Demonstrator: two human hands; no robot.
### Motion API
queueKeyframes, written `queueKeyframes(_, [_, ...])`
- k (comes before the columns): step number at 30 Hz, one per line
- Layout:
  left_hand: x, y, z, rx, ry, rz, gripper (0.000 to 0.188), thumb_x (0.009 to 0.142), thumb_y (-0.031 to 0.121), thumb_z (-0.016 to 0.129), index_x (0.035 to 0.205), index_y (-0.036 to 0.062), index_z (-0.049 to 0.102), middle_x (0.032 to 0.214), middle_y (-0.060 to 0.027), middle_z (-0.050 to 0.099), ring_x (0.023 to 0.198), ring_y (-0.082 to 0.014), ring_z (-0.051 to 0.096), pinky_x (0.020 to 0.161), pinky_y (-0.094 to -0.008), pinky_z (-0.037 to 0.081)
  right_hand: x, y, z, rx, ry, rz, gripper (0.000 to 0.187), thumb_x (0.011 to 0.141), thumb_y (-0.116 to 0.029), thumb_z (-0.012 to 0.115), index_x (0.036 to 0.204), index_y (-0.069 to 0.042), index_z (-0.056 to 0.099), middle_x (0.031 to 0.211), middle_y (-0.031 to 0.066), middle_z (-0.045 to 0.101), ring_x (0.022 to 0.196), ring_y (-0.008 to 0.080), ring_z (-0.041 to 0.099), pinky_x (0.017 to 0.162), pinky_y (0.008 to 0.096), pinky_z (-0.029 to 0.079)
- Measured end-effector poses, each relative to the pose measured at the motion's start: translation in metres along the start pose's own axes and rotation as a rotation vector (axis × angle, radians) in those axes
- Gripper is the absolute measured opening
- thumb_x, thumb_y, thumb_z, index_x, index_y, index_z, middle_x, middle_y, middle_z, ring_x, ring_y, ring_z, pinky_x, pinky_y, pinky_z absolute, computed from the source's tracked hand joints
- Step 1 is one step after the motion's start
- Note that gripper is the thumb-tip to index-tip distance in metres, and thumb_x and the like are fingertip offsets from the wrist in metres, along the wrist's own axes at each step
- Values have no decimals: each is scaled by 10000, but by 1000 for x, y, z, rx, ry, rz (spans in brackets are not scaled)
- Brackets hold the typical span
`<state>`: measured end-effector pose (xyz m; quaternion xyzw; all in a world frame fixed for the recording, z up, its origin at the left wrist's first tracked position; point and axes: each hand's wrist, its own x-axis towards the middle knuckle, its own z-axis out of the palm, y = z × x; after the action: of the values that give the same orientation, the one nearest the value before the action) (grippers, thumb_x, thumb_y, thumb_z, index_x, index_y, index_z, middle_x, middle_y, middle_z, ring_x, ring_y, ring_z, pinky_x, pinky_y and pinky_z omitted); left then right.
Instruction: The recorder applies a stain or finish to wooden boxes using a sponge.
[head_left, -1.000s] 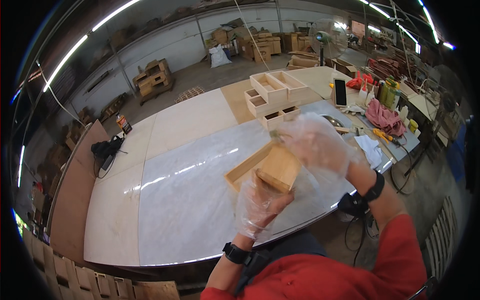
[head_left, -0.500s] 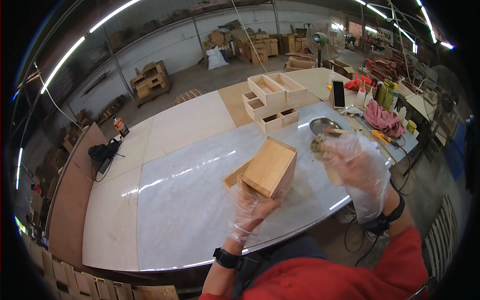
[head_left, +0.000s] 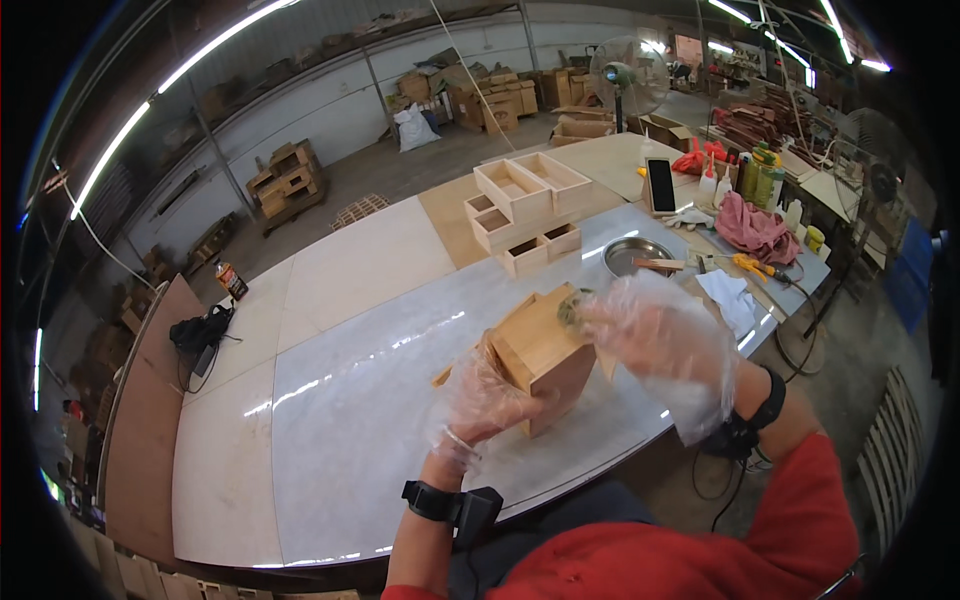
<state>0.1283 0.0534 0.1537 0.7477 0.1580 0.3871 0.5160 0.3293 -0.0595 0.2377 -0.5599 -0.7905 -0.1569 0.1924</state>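
My left hand, in a clear plastic glove, is closed around the near left side of a light wooden box held tilted above the table. My right hand, gloved the same way, pinches a greenish-brown wad, perhaps a rag or sponge. The wad is against the far right part of the box's upper face. Beyond the right hand stands a round metal bowl, with a flat wooden stick across its near rim.
Pale wooden boxes stand stacked at the table's far side. To the right are a phone, several bottles, a pink cloth, a yellow-handled tool and a white cloth. A dark bag lies at the left.
My right hand has moved left from near the bowl, bringing the wad onto the box. The left hand has turned the box, and the white cloth has come into sight. The view has shifted slightly.
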Motion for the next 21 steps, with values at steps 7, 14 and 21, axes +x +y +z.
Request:
queueKeyframes(7, [4,0,1,-242,23,-62,736,643,144,843,1253,4,455,1162,-89,610,1079,-157,574,943,-302,468,32,37,35,117,98,-82,231,873,-138,536,1073,-85,639,1098,71,662,943,244,625,843,378,487])
queueKeyframes(14, [-3,-13,-12,-100,47,-87,745,661,122,838,1269,6,425,1202,-92,585,1106,-159,557,944,-315,471,6,-1,0,124,-184,197,206,866,-154,557,1048,-101,639,1055,85,645,994,246,609,888,372,471])
queueKeyframes(21, [-3,-6,-1,-102,18,-96,730,632,159,842,1240,-3,471,1154,-95,616,1048,-163,586,908,-313,481,55,39,28,-187,35,-229,261,897,-141,539,1119,-77,661,1006,134,677,934,301,626,872,392,492])
